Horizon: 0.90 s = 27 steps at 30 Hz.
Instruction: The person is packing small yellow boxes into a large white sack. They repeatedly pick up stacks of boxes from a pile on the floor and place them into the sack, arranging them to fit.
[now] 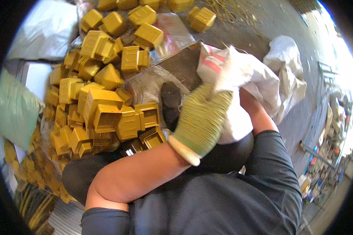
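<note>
A white woven sack [247,67] with a red printed patch lies bunched over my knees. My left hand [204,117], in a green ribbed glove with a pale cuff, is closed on a fold of the sack's near side. My right hand [245,98] is mostly hidden by the sack; only a bare wrist and forearm show, so its grip cannot be seen. To the left is a heap of gold-coloured, box-shaped plastic pieces [104,102], some with their hollow ends up. One such piece [202,19] lies apart near the top.
Flat plastic sacks [172,35] lie on the floor beside the heap. Another crumpled white sack [285,58] is at the right. A green sack [16,108] and a large white sack [47,29] stand at the left. Yellow strips [238,11] lie beyond; metal bars [314,108] run along the right.
</note>
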Motion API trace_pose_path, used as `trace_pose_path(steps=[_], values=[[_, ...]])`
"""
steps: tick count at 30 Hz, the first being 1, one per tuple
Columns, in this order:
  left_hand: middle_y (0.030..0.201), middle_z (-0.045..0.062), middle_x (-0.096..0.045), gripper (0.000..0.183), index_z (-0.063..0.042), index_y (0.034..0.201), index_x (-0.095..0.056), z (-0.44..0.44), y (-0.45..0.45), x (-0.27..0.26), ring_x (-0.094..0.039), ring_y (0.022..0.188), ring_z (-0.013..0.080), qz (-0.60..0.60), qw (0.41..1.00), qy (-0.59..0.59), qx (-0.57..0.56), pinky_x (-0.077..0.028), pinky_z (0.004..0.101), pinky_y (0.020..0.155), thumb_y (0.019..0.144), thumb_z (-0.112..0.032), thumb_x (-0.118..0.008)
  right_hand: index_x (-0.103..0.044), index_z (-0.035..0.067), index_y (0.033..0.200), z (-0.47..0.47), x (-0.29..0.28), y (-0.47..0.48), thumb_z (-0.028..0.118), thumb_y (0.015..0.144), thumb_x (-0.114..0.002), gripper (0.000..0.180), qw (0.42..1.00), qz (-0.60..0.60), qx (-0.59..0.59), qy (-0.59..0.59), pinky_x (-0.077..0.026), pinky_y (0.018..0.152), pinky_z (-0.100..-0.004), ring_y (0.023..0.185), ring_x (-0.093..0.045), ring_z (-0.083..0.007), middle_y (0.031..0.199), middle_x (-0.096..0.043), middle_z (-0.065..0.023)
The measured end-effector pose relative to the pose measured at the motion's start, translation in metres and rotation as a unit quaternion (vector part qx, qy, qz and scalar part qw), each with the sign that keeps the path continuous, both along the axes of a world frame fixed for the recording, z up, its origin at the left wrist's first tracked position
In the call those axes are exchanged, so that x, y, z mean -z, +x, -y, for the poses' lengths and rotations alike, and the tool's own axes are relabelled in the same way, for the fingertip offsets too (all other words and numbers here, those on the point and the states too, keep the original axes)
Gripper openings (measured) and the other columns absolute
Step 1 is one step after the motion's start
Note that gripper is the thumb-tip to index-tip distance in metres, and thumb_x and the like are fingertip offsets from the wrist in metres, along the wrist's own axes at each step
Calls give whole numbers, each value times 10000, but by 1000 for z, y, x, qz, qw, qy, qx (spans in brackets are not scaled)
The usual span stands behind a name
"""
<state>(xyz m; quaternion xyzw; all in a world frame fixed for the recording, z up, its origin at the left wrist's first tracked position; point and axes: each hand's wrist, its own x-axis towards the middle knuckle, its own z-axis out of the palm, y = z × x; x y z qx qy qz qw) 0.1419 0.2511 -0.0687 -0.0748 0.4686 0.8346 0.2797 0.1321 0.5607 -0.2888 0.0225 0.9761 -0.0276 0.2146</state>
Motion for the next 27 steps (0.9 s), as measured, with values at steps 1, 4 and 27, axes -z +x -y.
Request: trace_pose_path(steps=[1,4,27], values=[[1134,93,-757,248,-32,1282,-738,8,-5,15,-694,1046,201,-186,973,-130,30,-566,366,915,1104,-159,-622,-750,119,1389,3,-1,-2,379,1070,-506,479,1000,0,-3,6,-477,1169,-598,1377,-651,-415,1467,-698,-202],[1203,112,-765,331,18,1311,-731,8,-25,5,-714,1087,206,-80,994,-78,5,-570,361,974,1073,-191,-636,-763,108,1373,24,4,-24,361,1072,-506,470,999,11,-29,16,-486,1164,-593,1366,-662,-414,1454,-708,-208],[1296,99,-750,475,-8,1380,-718,20,-41,31,-703,1179,222,-37,996,-82,19,-542,351,1054,998,-282,-786,-489,127,1621,34,53,10,437,934,-787,811,973,-211,37,-84,-477,1183,-468,1443,-561,-390,1530,-580,-227]])
